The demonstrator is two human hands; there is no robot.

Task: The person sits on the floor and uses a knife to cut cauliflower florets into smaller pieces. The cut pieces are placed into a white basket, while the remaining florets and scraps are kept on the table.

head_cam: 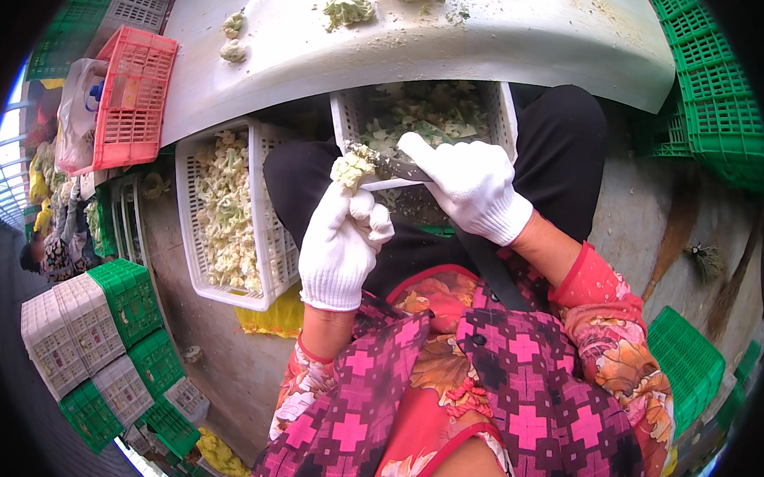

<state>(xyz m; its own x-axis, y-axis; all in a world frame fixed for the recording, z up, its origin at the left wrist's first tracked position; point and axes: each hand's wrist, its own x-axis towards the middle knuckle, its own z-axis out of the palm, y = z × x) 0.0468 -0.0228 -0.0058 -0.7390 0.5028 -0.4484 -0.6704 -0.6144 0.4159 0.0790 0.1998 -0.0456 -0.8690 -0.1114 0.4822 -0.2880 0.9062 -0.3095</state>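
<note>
A pale cauliflower floret (352,171) is pinched in the fingers of my left hand (342,243), which wears a white knit glove. My right hand (477,185), gloved the same way, grips a knife (401,169). Its dark blade points left and reaches the side of the floret, where small crumbs cling. The knife's handle is hidden inside my fist. Beyond my hands, between my knees, stands a white plastic crate (504,109) with leaf and stem trimmings (426,112) in it. By my left knee, another white crate (265,214) holds many cut florets (226,212).
A pale worktable (428,55) curves across the front, with cauliflower pieces (348,10) and crumbs on it. A red crate (135,100) stands at its left end. Green crates (723,106) are stacked right; mixed crates (106,341) lower left. A broom (673,232) lies right. Another person (55,250) is far left.
</note>
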